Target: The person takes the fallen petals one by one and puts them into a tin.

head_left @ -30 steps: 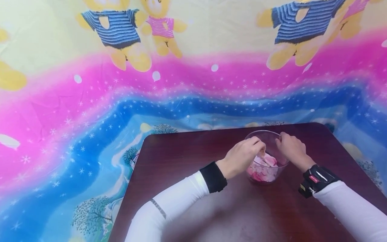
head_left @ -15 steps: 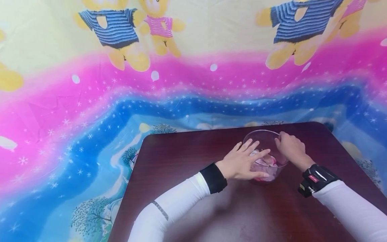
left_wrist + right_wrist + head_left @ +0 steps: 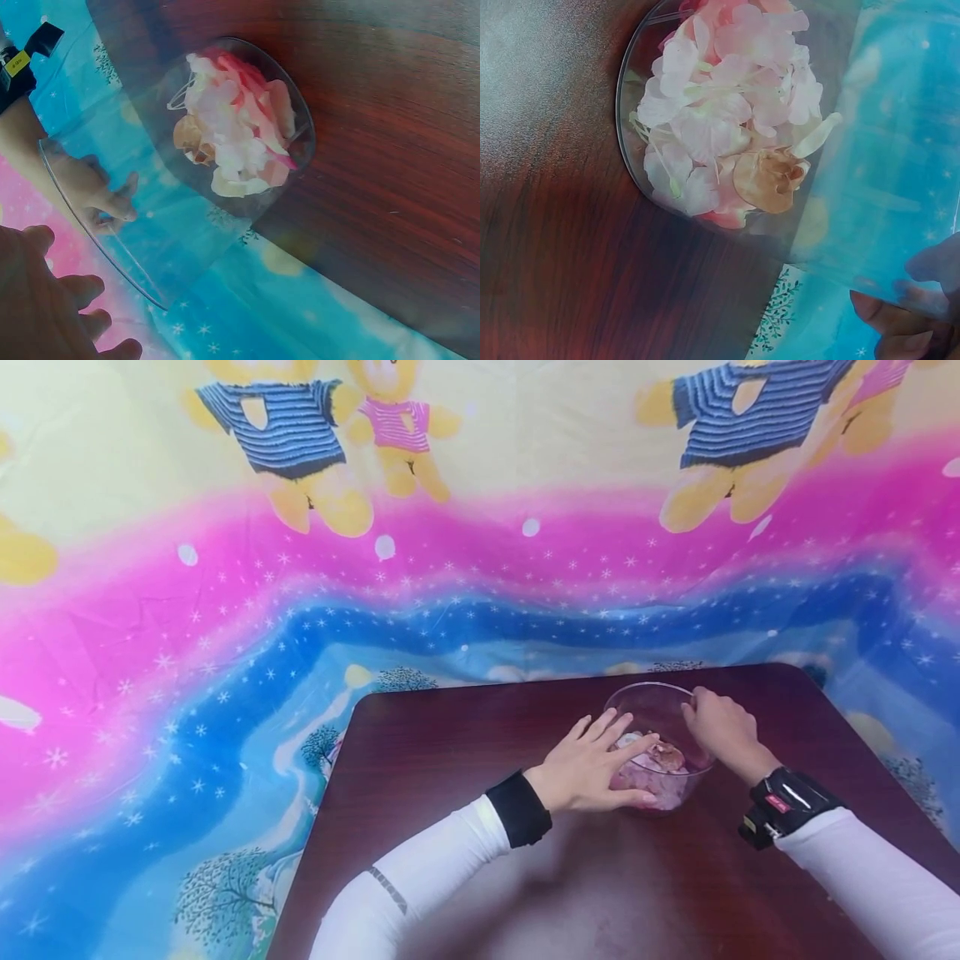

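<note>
A clear bowl (image 3: 651,684) stands near the far right part of the table. Pink and white artificial petals (image 3: 712,112) fill its lower part, and a small tan flower (image 3: 771,178) lies among them, also seen in the head view as a brownish bloom (image 3: 664,755) on top. My right hand (image 3: 726,733) grips the bowl's right rim, thumb inside the wall and fingers outside. My left hand (image 3: 588,766) is spread at the bowl's left side, fingers straight and holding nothing, the fingertips overlapping the rim in the head view.
The dark reddish-brown table (image 3: 465,752) has rounded far corners. Behind it hangs a printed cloth (image 3: 487,560) with cartoon bears and snowflakes. A black band (image 3: 517,808) is on the left wrist and a black wrist device (image 3: 791,802) on the right.
The left hand's fingers were bunched inside the bowl; they have spread apart and drawn back left. The brownish flower now shows on top of the petals. The right hand has stayed on the rim.
</note>
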`<state>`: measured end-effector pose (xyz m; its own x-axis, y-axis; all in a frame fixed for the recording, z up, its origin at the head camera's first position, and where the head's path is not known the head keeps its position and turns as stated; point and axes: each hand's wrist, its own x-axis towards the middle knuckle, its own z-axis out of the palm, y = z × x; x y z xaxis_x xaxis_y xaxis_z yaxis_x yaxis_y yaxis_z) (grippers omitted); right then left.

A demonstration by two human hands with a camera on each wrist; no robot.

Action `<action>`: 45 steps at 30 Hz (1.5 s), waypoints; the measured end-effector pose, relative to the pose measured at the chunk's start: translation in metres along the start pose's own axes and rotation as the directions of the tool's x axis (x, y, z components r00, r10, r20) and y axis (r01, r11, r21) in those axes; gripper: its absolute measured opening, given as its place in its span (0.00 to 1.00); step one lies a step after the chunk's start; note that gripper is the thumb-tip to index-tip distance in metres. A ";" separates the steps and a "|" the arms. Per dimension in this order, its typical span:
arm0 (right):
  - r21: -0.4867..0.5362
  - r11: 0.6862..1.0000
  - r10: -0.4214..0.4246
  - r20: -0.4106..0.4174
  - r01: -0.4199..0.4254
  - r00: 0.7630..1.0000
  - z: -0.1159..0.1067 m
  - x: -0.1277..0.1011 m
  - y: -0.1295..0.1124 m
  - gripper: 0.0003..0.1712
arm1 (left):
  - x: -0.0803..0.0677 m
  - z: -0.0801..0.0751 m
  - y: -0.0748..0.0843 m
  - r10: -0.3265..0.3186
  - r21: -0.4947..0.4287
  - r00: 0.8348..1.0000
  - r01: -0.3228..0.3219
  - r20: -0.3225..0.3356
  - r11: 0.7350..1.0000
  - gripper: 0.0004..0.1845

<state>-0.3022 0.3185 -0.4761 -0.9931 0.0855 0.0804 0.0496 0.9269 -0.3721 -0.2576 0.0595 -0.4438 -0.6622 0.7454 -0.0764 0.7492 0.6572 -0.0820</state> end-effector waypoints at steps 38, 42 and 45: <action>-0.056 0.996 -0.062 0.061 0.066 0.996 -0.005 0.000 -0.006 0.50 | -0.035 0.000 -0.033 -0.068 -0.042 0.993 0.064 -0.095 0.997 0.43; -0.056 0.994 -0.093 0.034 0.094 0.995 -0.006 -0.005 -0.012 0.51 | -0.043 0.001 -0.041 -0.079 -0.048 0.991 0.075 -0.108 0.996 0.43; -0.055 0.991 -0.117 0.028 0.118 0.993 -0.006 -0.009 -0.018 0.51 | -0.050 0.000 -0.047 -0.094 -0.056 0.989 0.088 -0.111 0.995 0.44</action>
<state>-0.2933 0.3030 -0.4641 -0.9947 -0.0333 0.0975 -0.0620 0.9493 -0.3081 -0.2596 -0.0081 -0.4360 -0.7245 0.6880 0.0423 0.6872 0.7257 -0.0329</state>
